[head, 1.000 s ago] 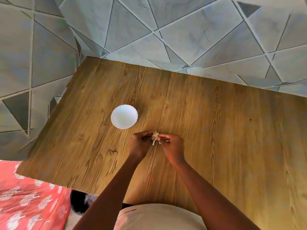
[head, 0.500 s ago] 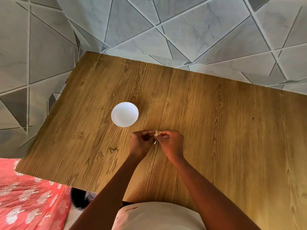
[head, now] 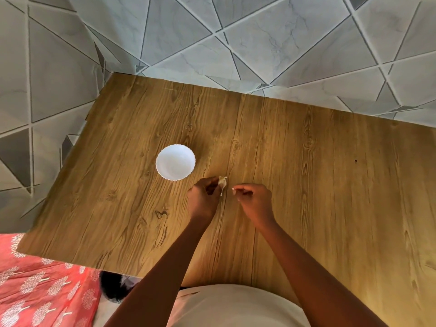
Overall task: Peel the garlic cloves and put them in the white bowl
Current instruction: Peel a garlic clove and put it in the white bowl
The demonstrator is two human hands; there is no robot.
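Garlic clove [head: 222,182], papery skin, left-hand [head: 203,201] pinch

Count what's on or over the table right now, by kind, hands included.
White bowl: 1
Garlic clove, pinched by the left hand: 1
Hands, counting the right hand pinching a small pale bit, likely skin: 2
Total: 4

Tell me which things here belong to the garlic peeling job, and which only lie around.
Job: garlic clove pinched by the left hand; right hand, pinching a small bit, perhaps skin; white bowl.
Lying about: wooden table; red patterned cloth.
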